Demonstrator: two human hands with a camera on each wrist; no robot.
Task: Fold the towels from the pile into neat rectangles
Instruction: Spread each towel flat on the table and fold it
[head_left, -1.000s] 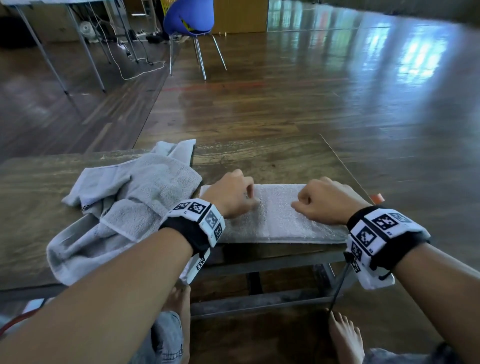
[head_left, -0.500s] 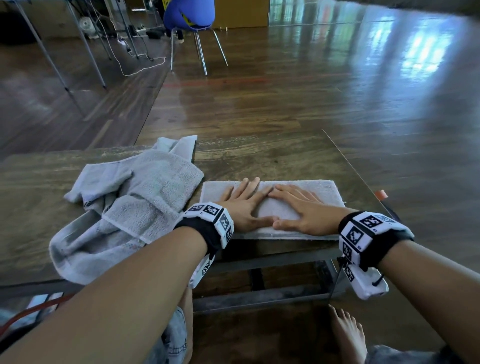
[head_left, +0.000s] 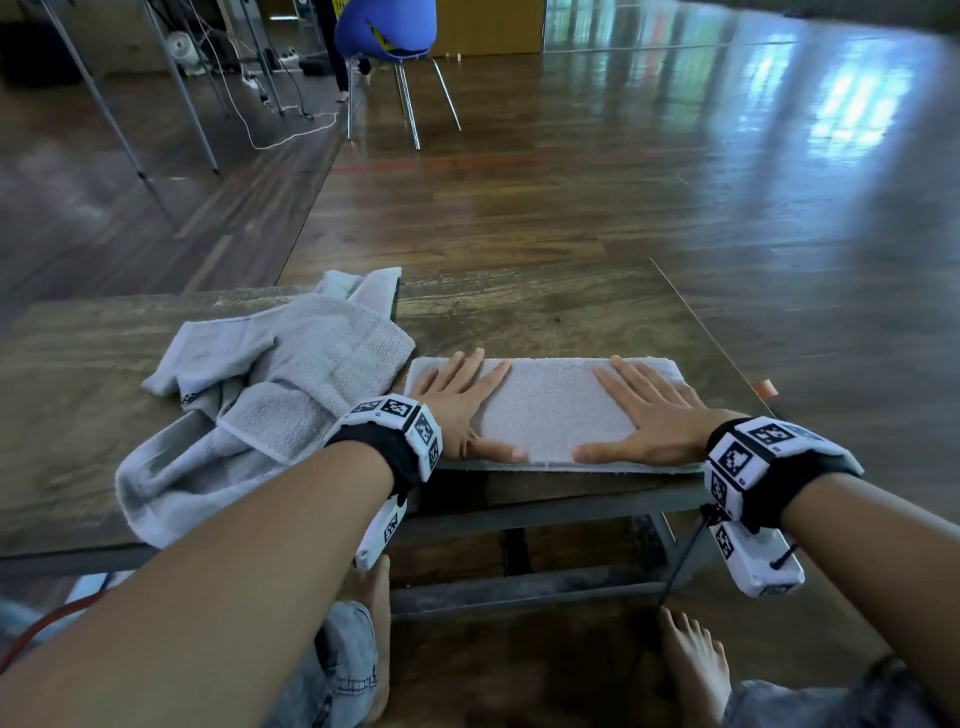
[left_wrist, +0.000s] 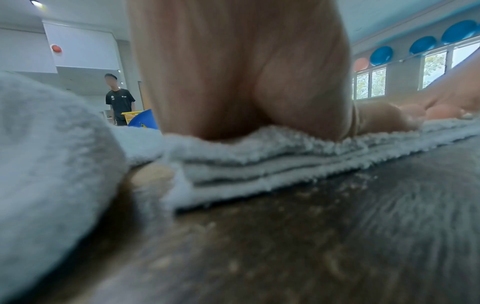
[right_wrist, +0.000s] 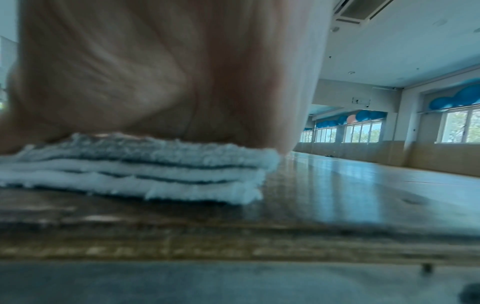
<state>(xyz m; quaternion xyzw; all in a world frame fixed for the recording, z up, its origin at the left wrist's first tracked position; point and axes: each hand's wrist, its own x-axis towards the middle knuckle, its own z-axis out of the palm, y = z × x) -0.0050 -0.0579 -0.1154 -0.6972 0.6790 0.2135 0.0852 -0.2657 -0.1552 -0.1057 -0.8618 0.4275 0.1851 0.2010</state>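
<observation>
A grey towel (head_left: 550, 410), folded into a long narrow rectangle, lies near the front edge of the wooden table (head_left: 545, 312). My left hand (head_left: 457, 400) presses flat on its left end, fingers spread. My right hand (head_left: 644, 410) presses flat on its right end the same way. In the wrist views the folded towel (left_wrist: 259, 162) (right_wrist: 155, 172) shows several stacked layers under each palm. A crumpled pile of grey towels (head_left: 260, 400) sits just left of the folded one, touching its left end.
The table's right edge runs close to the folded towel's right end, with an orange tag (head_left: 764, 387) at the corner. A blue chair (head_left: 387, 31) and metal table legs stand on the wood floor beyond. A person (left_wrist: 119, 100) stands far off. My bare feet are below the table.
A second ago both hands were curled on the towel. They opened flat together at the middle, then slid apart to the towel's two ends.
</observation>
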